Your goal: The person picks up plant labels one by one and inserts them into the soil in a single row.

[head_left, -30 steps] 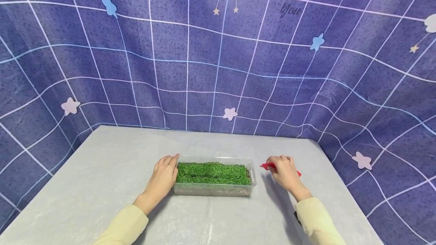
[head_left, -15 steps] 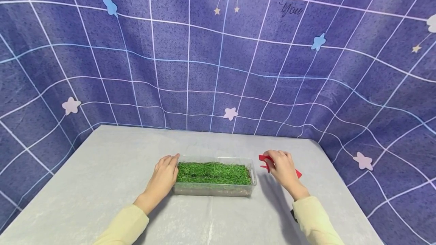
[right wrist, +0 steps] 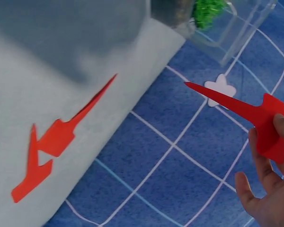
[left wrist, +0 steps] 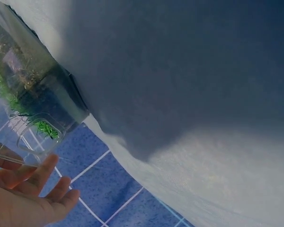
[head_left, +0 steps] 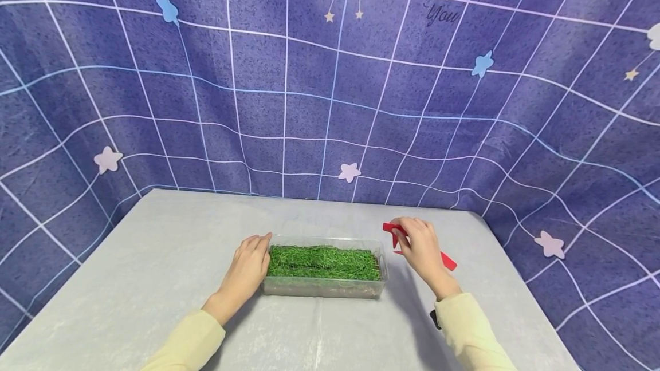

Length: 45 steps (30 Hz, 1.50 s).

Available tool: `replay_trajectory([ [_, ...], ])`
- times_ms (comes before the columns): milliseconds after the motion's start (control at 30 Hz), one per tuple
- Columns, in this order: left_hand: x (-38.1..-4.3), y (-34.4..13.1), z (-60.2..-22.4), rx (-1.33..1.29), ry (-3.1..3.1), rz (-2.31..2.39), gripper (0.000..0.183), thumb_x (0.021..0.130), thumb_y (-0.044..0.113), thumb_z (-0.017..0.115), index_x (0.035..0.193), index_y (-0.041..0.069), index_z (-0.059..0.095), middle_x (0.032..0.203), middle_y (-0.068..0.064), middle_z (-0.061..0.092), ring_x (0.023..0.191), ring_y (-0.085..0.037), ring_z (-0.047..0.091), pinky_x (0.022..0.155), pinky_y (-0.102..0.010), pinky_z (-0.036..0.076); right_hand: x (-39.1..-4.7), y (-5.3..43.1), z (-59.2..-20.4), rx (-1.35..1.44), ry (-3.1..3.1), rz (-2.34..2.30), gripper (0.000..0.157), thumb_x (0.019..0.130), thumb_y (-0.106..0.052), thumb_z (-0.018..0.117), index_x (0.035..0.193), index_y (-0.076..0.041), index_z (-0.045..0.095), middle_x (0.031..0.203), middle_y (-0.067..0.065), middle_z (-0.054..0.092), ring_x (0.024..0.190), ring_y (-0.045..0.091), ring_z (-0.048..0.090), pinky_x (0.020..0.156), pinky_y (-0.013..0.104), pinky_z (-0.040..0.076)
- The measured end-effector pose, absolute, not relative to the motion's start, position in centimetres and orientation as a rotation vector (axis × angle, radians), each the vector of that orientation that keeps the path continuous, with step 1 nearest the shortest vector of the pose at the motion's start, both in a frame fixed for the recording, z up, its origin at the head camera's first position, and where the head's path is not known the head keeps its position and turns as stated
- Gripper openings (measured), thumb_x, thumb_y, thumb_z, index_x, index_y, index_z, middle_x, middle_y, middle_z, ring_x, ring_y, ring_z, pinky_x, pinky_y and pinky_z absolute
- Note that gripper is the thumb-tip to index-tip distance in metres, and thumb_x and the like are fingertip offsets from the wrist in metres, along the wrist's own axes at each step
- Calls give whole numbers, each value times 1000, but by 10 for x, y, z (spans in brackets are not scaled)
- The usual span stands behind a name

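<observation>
A clear plastic planter box point(head_left: 322, 289) filled with green grass point(head_left: 325, 262) stands mid-table. My left hand point(head_left: 246, 265) holds its left end at the rim, and the left wrist view has those fingers point(left wrist: 42, 172) beside the cut-out handle. Off the box's right end, my right hand point(head_left: 424, 249) pinches a red T-shaped plant label point(right wrist: 270, 125) by its broad head, its pointed stem sticking out freely. Beneath that hand lie two more red plant labels: one point(right wrist: 57, 139) with its stem toward the box and one point(right wrist: 35, 177) against it.
Grey-white cloth covers the table point(head_left: 319, 331). A blue-purple curtain point(head_left: 304, 102) with grid lines and stars hangs along the table's back and sides. Dark soil shows under the grass through the box wall.
My right hand has risen and shifted left with one plant label, lifting it away from the others, which now show beneath. The left hand and planter box have stayed put.
</observation>
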<state>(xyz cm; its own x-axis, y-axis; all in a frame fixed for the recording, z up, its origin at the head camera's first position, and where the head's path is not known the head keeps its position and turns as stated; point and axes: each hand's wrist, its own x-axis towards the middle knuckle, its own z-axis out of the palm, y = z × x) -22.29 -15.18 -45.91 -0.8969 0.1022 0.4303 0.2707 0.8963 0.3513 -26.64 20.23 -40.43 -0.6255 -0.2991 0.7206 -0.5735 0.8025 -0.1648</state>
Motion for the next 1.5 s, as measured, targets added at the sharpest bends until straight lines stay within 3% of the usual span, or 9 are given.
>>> replay_trajectory([
  [633, -225, -154, -463, -306, -2607, -551, 39, 89, 10, 50, 126, -1, 49, 120, -22, 57, 117, -38, 47, 99, -53, 39, -266, 168, -388, 703, -2193, 601, 15, 78, -6, 67, 91, -13, 66, 83, 0, 69, 75, 16, 59, 72, 35, 42],
  [1500, -223, -155, -460, -306, -2616, -598, 38, 90, 11, 48, 126, -2, 49, 122, -19, 57, 118, -38, 47, 100, -54, 37, -254, 106, -400, 808, -2230, 738, 11, 83, -10, 62, 92, -14, 67, 86, -4, 69, 81, 12, 59, 78, 32, 44],
])
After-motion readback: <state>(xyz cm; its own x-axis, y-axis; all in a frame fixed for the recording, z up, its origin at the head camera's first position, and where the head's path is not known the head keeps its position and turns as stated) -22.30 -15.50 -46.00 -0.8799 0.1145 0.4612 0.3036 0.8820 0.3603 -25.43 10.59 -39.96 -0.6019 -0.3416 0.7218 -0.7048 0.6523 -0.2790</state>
